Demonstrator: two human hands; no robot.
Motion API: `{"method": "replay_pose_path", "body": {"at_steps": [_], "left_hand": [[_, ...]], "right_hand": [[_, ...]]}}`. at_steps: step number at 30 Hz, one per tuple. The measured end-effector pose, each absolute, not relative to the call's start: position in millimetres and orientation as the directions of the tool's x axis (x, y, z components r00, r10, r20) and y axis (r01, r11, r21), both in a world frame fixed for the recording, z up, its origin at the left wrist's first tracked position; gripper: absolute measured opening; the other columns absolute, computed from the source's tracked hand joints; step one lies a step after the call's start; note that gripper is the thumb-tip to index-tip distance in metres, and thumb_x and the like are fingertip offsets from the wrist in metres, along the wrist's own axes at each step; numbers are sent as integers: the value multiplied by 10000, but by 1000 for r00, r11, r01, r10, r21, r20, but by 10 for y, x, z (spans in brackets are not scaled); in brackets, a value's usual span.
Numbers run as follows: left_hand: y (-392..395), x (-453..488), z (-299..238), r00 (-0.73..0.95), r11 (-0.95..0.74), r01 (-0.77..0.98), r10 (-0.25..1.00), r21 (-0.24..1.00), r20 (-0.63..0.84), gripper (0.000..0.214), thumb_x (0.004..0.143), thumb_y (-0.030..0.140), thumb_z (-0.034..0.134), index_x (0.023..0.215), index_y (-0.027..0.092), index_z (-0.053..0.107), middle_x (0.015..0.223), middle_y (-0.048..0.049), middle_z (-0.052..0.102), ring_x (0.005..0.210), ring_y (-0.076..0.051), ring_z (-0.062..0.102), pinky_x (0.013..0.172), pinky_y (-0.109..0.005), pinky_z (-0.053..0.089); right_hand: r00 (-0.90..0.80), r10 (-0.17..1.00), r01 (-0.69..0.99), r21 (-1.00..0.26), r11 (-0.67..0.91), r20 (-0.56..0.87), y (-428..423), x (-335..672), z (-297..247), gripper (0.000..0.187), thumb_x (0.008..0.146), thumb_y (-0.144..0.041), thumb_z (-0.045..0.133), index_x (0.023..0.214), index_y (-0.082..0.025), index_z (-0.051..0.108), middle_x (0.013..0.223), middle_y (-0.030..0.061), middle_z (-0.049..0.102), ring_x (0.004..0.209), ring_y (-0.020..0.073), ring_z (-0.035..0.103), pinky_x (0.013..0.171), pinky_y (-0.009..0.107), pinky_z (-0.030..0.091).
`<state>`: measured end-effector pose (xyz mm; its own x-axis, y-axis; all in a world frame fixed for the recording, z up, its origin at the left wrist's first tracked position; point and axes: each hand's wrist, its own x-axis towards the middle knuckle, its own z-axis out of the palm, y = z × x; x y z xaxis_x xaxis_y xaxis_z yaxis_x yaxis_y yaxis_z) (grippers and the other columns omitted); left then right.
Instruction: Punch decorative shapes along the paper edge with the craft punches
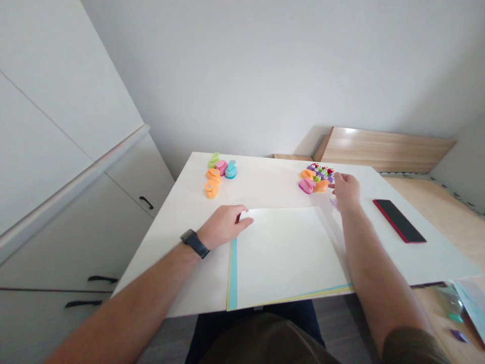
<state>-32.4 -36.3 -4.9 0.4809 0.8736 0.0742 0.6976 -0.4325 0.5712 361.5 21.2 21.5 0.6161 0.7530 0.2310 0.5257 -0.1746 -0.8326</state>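
My left hand curls over the top left corner of a large white paper sheet. A small dark red thing shows between its thumb and fingers, too hidden to name. My right hand is beside a cluster of small colourful punches with eye-like dots. Its fingertips are pinched together, and whatever they hold is hidden. Below them lie small pale purple bits. A pink craft punch and orange craft punches sit by the cluster.
Blue and yellow sheets show under the white paper. Orange, pink, green and turquoise punches stand at the table's back left. A black and red flat object lies at right. White cabinets flank the left.
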Motion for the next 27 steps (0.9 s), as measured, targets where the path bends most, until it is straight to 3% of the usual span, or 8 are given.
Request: {"method": "replay_pose_path", "body": {"at_steps": [3, 7, 10, 12, 16, 19, 27], "left_hand": [[-365, -329, -62, 488, -440, 694, 869, 570, 78, 351, 970, 477, 585, 1022, 171, 749, 700, -13, 682, 648, -174, 618, 622, -294, 370], [-373, -334, -67, 483, -433, 692, 872, 577, 75, 345, 964, 472, 599, 1044, 174, 753, 708, -15, 693, 650, -175, 620, 628, -290, 379], [-378, -335, -66, 486, -441, 682, 870, 584, 90, 333, 963, 465, 605, 1050, 179, 752, 706, -11, 692, 651, -177, 621, 621, -288, 372], [-377, -332, -69, 481, -437, 684, 872, 584, 89, 325, 961, 468, 609, 1025, 181, 750, 697, -10, 687, 651, -179, 623, 614, -288, 365], [-365, -328, -85, 477, -431, 694, 875, 577, 80, 325, 955, 475, 614, 955, 175, 739, 677, -17, 674, 655, -188, 628, 595, -293, 355], [-356, -328, -97, 485, -442, 688, 870, 575, 89, 312, 954, 447, 615, 1002, 170, 748, 699, -25, 685, 677, -196, 639, 608, -297, 377], [-379, -322, -73, 496, -459, 690, 863, 559, 96, 283, 945, 432, 625, 958, 173, 737, 718, -50, 704, 657, -210, 635, 594, -319, 377]], "right_hand": [[565, 774, 521, -851, -65, 287, 203, 3278, 411, 333, 908, -446, 616, 1058, -160, 697, 839, 73, 738, 618, 156, 649, 536, 253, 462], [148, 951, 578, -804, 141, 273, 160, 2520, 592, 387, 924, -540, 632, 1070, -187, 692, 946, 73, 751, 662, 150, 669, 597, 263, 487], [-173, 965, 668, -696, 263, 198, 140, 1880, 606, 387, 935, -555, 636, 1097, -211, 710, 1038, 66, 762, 781, 168, 696, 718, 289, 512], [-267, 952, 739, -602, 303, 151, 177, 1486, 568, 394, 932, -578, 639, 1067, -218, 724, 1030, 62, 770, 875, 197, 698, 773, 302, 496], [-308, 950, 827, -510, 236, -59, 374, 867, 459, 532, 964, -661, 538, 793, -187, 708, 799, 89, 749, 796, 227, 691, 728, 313, 463], [-299, 944, 839, -510, 191, -137, 524, 580, 384, 593, 959, -699, 520, 712, -183, 675, 714, 100, 715, 761, 238, 677, 702, 319, 451], [-300, 934, 687, -724, 68, -196, 662, 403, 166, 301, 904, -441, 706, 741, -202, 623, 607, 35, 635, 593, 170, 560, 600, 308, 400]]}}
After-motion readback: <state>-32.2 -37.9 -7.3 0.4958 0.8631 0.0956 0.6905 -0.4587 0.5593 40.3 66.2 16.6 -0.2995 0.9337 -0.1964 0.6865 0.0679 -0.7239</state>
